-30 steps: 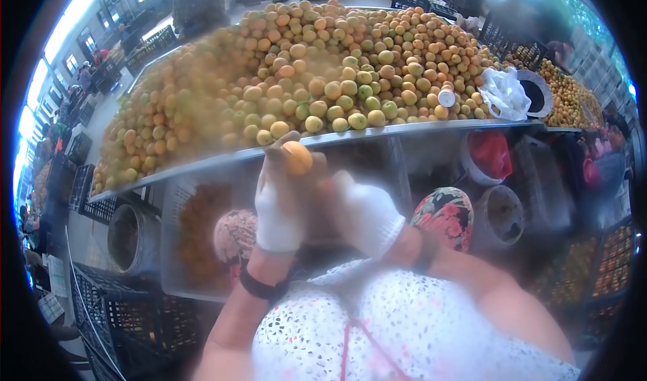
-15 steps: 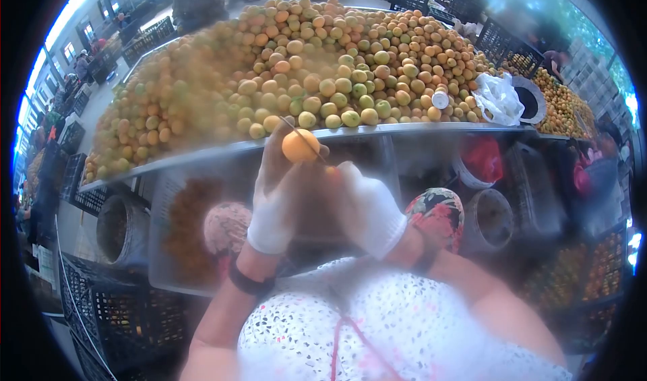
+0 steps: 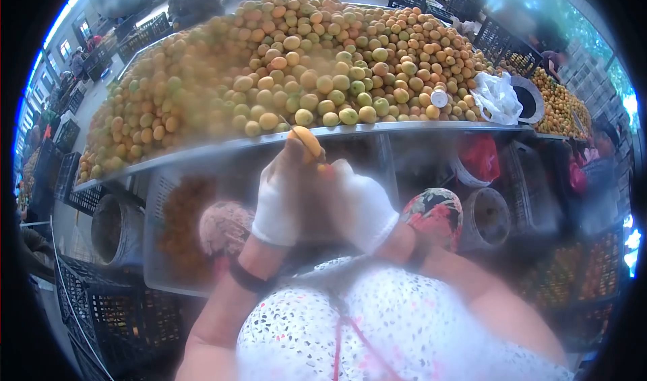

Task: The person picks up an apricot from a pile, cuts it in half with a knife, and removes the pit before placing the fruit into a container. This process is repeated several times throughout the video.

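In front of the table edge, my left hand (image 3: pixel 282 195), in a white fingerless-looking glove, grips an orange-yellow apricot (image 3: pixel 307 141) by its lower side. A thin knife (image 3: pixel 286 123) runs along the fruit, its tip showing just past the upper left. My right hand (image 3: pixel 364 206), gloved in white too, is closed round the knife's handle close beside the left one; a red-orange spot shows at its fingers. Blur hides most of the handle and how deep the blade sits. Behind both hands lies a big heap of apricots (image 3: pixel 357 64).
The heap rests on a metal-edged table (image 3: pixel 269 137). On its right are a white plastic bag (image 3: pixel 497 98) and a dark round bowl (image 3: pixel 529 100). Below stand a clear bin (image 3: pixel 158 246) of orange pieces, buckets (image 3: pixel 490 216) and black crates (image 3: pixel 121 313). People work farther off.
The apricot has tilted, showing a narrower, longer outline, and sits slightly higher and to the right. Both hands stay close together, with the left turned a little.
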{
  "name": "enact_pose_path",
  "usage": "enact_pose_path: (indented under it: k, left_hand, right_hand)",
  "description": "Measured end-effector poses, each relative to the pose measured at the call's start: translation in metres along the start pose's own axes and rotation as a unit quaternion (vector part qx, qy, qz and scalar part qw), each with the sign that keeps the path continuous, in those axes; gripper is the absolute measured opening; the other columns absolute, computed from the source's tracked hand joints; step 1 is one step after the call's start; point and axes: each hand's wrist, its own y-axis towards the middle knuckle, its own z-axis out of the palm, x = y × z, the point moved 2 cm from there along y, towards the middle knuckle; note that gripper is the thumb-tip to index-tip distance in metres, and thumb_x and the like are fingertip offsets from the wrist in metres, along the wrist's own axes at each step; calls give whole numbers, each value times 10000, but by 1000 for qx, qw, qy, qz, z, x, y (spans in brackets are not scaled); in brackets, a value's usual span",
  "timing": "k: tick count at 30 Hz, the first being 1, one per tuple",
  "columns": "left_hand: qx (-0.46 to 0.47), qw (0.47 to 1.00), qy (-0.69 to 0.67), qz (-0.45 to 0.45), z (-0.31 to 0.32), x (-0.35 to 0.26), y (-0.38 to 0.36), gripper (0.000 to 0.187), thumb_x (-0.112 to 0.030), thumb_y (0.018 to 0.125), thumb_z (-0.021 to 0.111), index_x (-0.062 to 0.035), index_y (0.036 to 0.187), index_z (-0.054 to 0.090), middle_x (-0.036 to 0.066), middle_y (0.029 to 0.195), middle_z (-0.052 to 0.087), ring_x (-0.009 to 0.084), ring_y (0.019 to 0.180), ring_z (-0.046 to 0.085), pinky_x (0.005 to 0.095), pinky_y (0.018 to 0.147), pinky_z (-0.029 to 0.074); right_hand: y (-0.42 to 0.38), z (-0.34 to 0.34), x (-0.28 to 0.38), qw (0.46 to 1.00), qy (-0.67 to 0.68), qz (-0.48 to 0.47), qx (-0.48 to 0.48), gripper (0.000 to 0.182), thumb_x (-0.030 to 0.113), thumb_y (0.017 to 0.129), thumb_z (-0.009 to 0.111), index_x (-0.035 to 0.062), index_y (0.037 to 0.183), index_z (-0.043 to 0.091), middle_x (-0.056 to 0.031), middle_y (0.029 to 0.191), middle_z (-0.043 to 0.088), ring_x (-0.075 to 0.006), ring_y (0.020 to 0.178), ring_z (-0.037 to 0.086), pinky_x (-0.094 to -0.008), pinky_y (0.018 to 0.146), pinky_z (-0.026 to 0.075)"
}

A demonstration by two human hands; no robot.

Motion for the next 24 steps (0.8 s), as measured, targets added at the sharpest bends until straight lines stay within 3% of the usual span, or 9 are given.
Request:
enact_pose_path:
  k: [4, 8, 10, 11, 12, 14, 20, 22, 24]
  left_hand:
    - [47, 974, -196, -102, 8, -5, -1, 480, -502, 962, 601, -26, 1006, 639, 56, 917, 642, 142, 787, 612, 267, 737, 499]
    - [-26, 994, -94, -46, -11, 1, 10, 478, -509, 955, 603, -33, 974, 641, 65, 887, 645, 159, 774, 624, 288, 736, 511]
    - [-34, 993, -98, -52, -10, -8, 2, 458, -465, 979, 584, -13, 997, 653, 58, 896, 654, 142, 801, 621, 274, 750, 509]
    - [-31, 999, 11, -5, -7, -5, 0, 433, -397, 1003, 565, 23, 1055, 657, 57, 947, 663, 118, 834, 612, 256, 774, 502]
    - [41, 999, 14, -14, -3, 0, -6, 400, -335, 1013, 563, 41, 1118, 648, 64, 994, 667, 99, 884, 602, 245, 800, 491]
    - [96, 987, 125, 27, 20, -2, -19, 341, -246, 1009, 565, 47, 1173, 626, 73, 1049, 666, 121, 948, 601, 270, 854, 488]
    - [104, 982, 117, 108, 29, 3, -28, 432, -291, 1023, 527, 18, 1324, 509, 138, 1107, 657, 160, 1063, 594, 283, 940, 453]
    - [105, 984, 72, 122, 31, 9, -27, 425, -292, 1030, 511, 16, 1321, 511, 138, 1086, 660, 156, 1044, 601, 280, 931, 457]
    - [84, 989, -90, 80, 39, -1, -33, 413, -343, 1048, 446, 26, 1180, 577, 132, 993, 664, 151, 919, 621, 275, 857, 479]
  right_hand:
    - [6, -5, 8, 1000, -24, -3, -7, 192, 184, 928, 598, 18, 997, 528, -213, 657, 627, -418, 630, 641, -507, 529, 485]
    - [4, -33, 12, 998, 40, 33, 28, 193, 178, 931, 621, 23, 1015, 544, -208, 654, 624, -414, 637, 643, -476, 536, 503]
    - [3, -51, 22, 986, 157, 1, -52, 171, 138, 939, 636, 13, 1019, 552, -151, 639, 630, -336, 581, 665, -412, 524, 509]
    - [5, -50, 19, 968, 239, 24, -75, 160, 125, 947, 636, 13, 1031, 557, -124, 692, 639, -265, 604, 660, -372, 535, 506]
    - [8, -48, 15, 942, 319, 50, -94, 151, 112, 956, 637, 13, 1042, 561, -97, 746, 649, -194, 627, 655, -333, 547, 502]
    - [15, -63, 20, 971, 213, -29, -105, 164, 138, 1003, 574, 2, 1095, 569, -66, 902, 646, -107, 784, 609, -279, 648, 507]
    - [-1, -50, 11, 902, 423, 52, -70, 256, 174, 1045, 481, -11, 1210, 544, -49, 995, 639, -95, 914, 586, -262, 792, 485]
    - [1, -48, 19, 906, 407, 59, -100, 215, 139, 1029, 487, -3, 1164, 574, -81, 968, 650, -116, 876, 609, -285, 765, 492]
    - [5, -51, 16, 970, 200, -32, -137, 157, 101, 990, 527, 18, 1100, 602, -114, 853, 646, -176, 754, 642, -319, 682, 506]
